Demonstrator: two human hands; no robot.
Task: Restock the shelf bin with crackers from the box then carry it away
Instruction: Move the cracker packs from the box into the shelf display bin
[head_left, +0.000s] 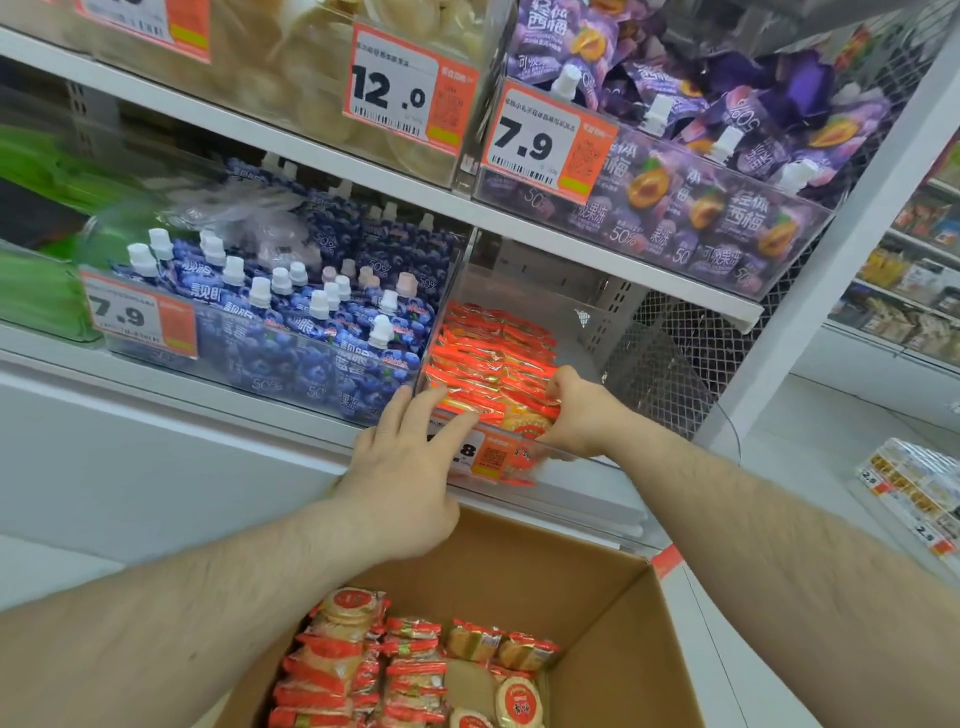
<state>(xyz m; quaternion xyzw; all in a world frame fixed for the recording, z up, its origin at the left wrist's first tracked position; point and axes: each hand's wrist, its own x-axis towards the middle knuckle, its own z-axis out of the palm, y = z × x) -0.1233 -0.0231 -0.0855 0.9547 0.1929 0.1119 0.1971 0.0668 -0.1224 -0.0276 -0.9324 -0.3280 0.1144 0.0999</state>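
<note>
A clear shelf bin (582, 322) on the lower shelf holds stacked orange-red cracker packs (493, 353). My right hand (576, 410) grips a cracker pack at the bin's front right, fingers curled round it. My left hand (400, 467) reaches toward the bin's front edge with straight fingers, touching near its orange price tag (491, 457). Below, an open cardboard box (613, 597) holds several more cracker packs (410, 665).
A bin of blue blueberry jelly pouches (291, 322) sits left of the cracker bin. Purple plum jelly pouches (701, 208) fill the bin above. A white shelf post (831, 260) rises on the right, with another aisle of snacks (909, 280) beyond.
</note>
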